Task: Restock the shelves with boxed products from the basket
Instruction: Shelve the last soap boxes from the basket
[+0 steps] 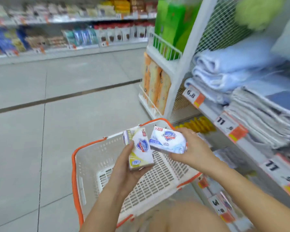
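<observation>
Two boxes up over the white slotted plastic basket with orange rim: yellow-and-white cardboard soap box gripped in left hand, blue-and-white soap box gripped in right hand. Best shelved one at a time, label outward, onto white metal shelves right of that hand.

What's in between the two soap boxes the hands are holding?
Nothing. In the head view, only a thin gap separates the yellow soap box from the blue soap box, with the basket showing behind.

Bright, even store light; motion blur and wide-angle bending toward the edges.
</observation>
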Available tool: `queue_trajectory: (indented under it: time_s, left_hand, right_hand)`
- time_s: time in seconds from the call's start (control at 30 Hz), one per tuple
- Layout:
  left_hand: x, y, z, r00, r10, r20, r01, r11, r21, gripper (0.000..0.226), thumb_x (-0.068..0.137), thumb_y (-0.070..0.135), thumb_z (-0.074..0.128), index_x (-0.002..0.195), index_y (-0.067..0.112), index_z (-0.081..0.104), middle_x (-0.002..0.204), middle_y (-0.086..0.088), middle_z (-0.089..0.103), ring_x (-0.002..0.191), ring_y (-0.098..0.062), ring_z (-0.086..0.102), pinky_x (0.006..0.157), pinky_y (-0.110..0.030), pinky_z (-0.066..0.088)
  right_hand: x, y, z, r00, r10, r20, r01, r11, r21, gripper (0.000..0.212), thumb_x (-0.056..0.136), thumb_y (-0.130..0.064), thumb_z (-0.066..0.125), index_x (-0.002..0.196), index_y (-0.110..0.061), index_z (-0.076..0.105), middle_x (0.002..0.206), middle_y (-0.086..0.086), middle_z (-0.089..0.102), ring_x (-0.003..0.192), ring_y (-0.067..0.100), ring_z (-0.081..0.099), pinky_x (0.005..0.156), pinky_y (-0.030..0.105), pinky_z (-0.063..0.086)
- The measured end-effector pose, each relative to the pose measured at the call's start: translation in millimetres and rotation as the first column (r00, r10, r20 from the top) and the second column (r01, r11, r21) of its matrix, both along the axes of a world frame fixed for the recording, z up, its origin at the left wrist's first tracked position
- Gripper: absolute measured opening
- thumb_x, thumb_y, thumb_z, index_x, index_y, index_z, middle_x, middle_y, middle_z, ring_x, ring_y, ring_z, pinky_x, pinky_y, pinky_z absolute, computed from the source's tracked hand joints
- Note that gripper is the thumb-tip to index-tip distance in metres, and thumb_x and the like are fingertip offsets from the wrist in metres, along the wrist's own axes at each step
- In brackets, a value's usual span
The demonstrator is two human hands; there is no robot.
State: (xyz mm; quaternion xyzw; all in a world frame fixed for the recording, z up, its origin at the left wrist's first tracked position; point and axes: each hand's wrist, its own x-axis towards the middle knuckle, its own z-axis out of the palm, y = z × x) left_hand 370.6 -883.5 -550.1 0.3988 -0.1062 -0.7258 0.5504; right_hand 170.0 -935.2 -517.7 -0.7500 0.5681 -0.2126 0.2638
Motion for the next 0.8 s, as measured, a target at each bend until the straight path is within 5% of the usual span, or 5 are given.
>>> queue_trajectory:
  time_s: [0.13,0.33,0.47,0.7,0.8]
  left_hand:
    - [-25,16,47,0.997,0.000,-0.075,-0.011,0.991,-0.137,0.041,0.079,0.041,0.055,0.104,0.014,0.073,0.108,-0.011,0.069,0.099,-0.029,0.058,0.090,-0.044,0.044]
    - [-57,32,83,0.994,-0.079,-0.076,0.060,0.972,-0.229,0.046,0.083,0.050,0.048,0.113,0.019,0.066,0.121,-0.012,0.066,0.114,-0.034,0.056,0.103,-0.049,0.038]
    - [-73,39,88,0.989,-0.137,-0.053,0.120,0.959,-0.256,0.055,0.083,0.050,0.049,0.126,0.018,0.060,0.122,-0.012,0.066,0.119,-0.033,0.057,0.104,-0.049,0.038]
    - [-88,42,88,0.993,-0.103,-0.053,0.086,0.963,-0.256,0.053,0.079,0.049,0.053,0.121,0.017,0.061,0.117,-0.011,0.068,0.101,-0.028,0.060,0.075,-0.036,0.045]
    - [-92,46,90,0.997,-0.071,-0.038,0.059,0.966,-0.250,0.056,0.081,0.048,0.052,0.125,0.015,0.060,0.118,-0.011,0.068,0.108,-0.031,0.062,0.083,-0.040,0.046]
  right_hand:
    - [-16,34,37,0.986,-0.091,0.138,0.106,0.989,-0.105,0.055,0.064,-0.026,0.079,0.102,-0.043,0.044,0.105,-0.007,0.058,0.096,0.010,0.056,0.075,0.027,0.046]
    - [-26,64,57,0.980,-0.115,0.164,0.155,0.953,-0.259,0.052,0.058,-0.032,0.069,0.108,-0.029,0.055,0.102,-0.004,0.059,0.102,0.015,0.052,0.075,0.029,0.043]
    - [-28,77,57,0.974,-0.128,0.189,0.168,0.962,-0.214,0.059,0.059,-0.032,0.071,0.115,-0.030,0.052,0.107,-0.002,0.057,0.106,0.013,0.052,0.083,0.034,0.047]
    - [-38,87,51,0.955,-0.143,0.261,0.187,0.970,-0.154,0.067,0.059,-0.036,0.076,0.120,-0.034,0.048,0.112,-0.006,0.054,0.108,0.011,0.053,0.087,0.032,0.048]
    - [-42,89,50,0.949,-0.121,0.290,0.166,0.977,-0.134,0.067,0.059,-0.039,0.076,0.119,-0.044,0.046,0.113,-0.010,0.054,0.109,0.006,0.052,0.086,0.030,0.050]
